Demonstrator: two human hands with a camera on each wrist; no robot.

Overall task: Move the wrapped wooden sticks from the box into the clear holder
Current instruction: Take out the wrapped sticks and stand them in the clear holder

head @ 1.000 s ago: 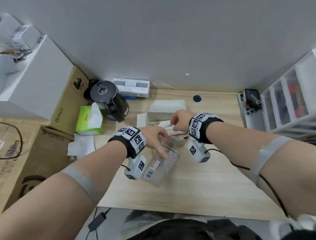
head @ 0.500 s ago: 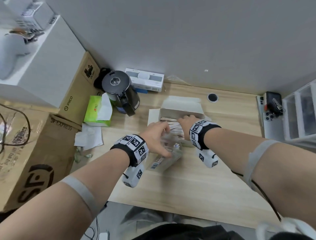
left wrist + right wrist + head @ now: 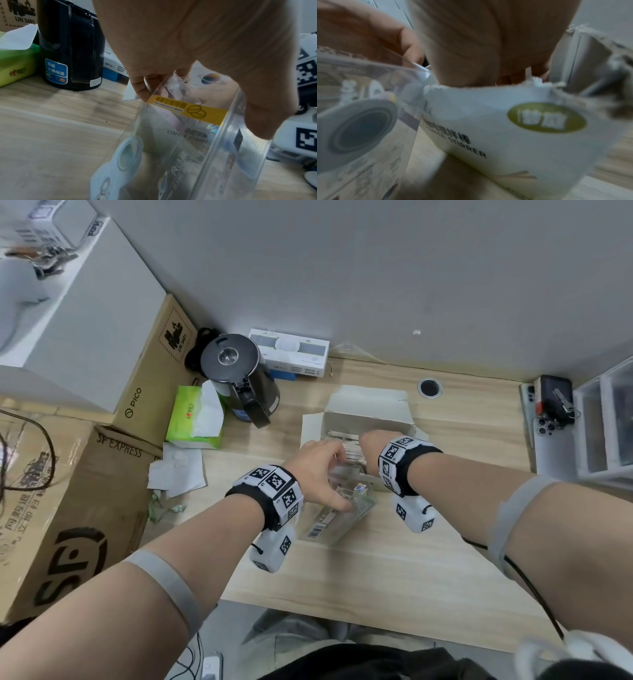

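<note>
The open white cardboard box (image 3: 368, 419) is seen just beyond both hands, its raised flap toward the wall, with bare pale wooden desk (image 3: 394, 570) left free on the near side of the wrists. The clear plastic holder (image 3: 337, 513) lies tilted beneath the left hand (image 3: 313, 470), touching the box's near wall; its top edge is gripped between thumb and fingers (image 3: 145, 86). The right hand (image 3: 371, 445) is lowered into the box over the paper-wrapped wooden sticks (image 3: 342, 436); whether its fingers are closed on any cannot be told. A black kettle (image 3: 239, 378) stands well left of the left hand.
</note>
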